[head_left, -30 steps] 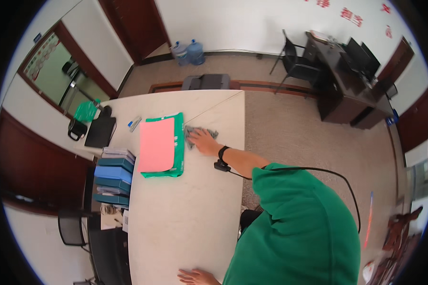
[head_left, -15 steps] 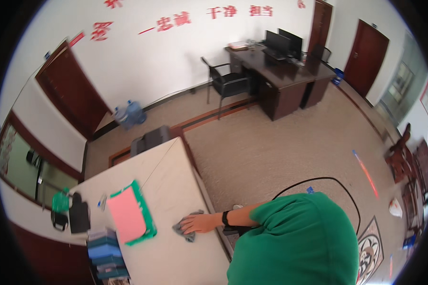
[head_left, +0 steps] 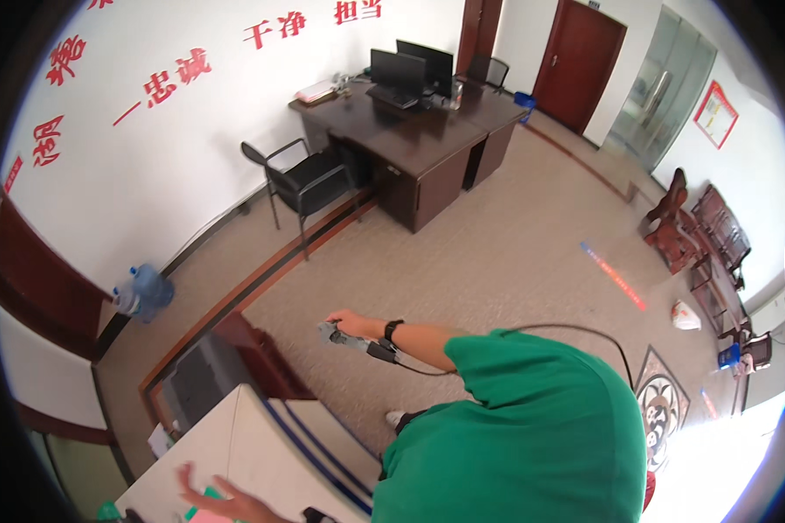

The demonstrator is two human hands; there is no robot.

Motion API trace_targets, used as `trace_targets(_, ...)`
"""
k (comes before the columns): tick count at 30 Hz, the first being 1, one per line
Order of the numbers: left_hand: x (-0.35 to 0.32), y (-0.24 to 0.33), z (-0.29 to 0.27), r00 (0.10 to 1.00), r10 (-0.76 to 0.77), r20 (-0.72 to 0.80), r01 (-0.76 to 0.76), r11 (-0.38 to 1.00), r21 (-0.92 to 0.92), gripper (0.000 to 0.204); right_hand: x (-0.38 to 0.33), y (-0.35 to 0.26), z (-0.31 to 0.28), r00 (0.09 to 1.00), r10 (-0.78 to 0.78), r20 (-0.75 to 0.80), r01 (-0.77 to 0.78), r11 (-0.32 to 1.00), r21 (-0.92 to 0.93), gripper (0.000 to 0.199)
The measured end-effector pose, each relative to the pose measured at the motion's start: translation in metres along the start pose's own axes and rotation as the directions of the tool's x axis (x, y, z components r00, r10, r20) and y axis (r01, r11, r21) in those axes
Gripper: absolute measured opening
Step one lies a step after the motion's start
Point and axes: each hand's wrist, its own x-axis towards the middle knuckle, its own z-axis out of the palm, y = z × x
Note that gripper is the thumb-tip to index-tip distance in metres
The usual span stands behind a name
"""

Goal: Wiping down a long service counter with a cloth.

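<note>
My right hand (head_left: 351,322), with a dark band at the wrist, is closed on a crumpled grey cloth (head_left: 352,342). It is held out past the desk's edge, above the floor. A black piece with a cord hangs under that wrist. At the lower left my left hand (head_left: 222,502) is open, its fingers spread and slightly blurred, over the pale desk top (head_left: 202,453). Part of a green-edged pink sheet (head_left: 208,516) shows beneath it. Another black piece is at the left wrist, partly cut off by the lower edge.
A dark grey boxy machine (head_left: 202,376) stands beyond the desk. Farther off are a black armchair (head_left: 310,179), a dark desk (head_left: 410,139) with monitors, and blue water bottles (head_left: 153,289). A black cable (head_left: 584,330) loops behind my green-shirted shoulder. Wooden seats (head_left: 715,227) line the right.
The view has swung right. My right hand has lifted the grey cloth off the desk top and out over the floor. My left hand has come into view at the lower left.
</note>
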Motion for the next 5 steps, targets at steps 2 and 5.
trace_targets(2, 0.066, 0.027, 0.016, 0.986, 0.144, -0.086, -0.154, 0.98, -0.128, 0.06, -0.019, 0.006, -0.056, 0.994, 0.074, -0.083, -0.07, 0.996, 0.051, 0.039)
trace_targets(5, 0.154, 0.087, 0.035, 0.932, 0.355, -0.074, -0.362, 0.918, -0.164, 0.071, -0.075, 0.074, -0.132, 0.935, 0.251, -0.249, -0.079, 0.833, 0.547, 0.04)
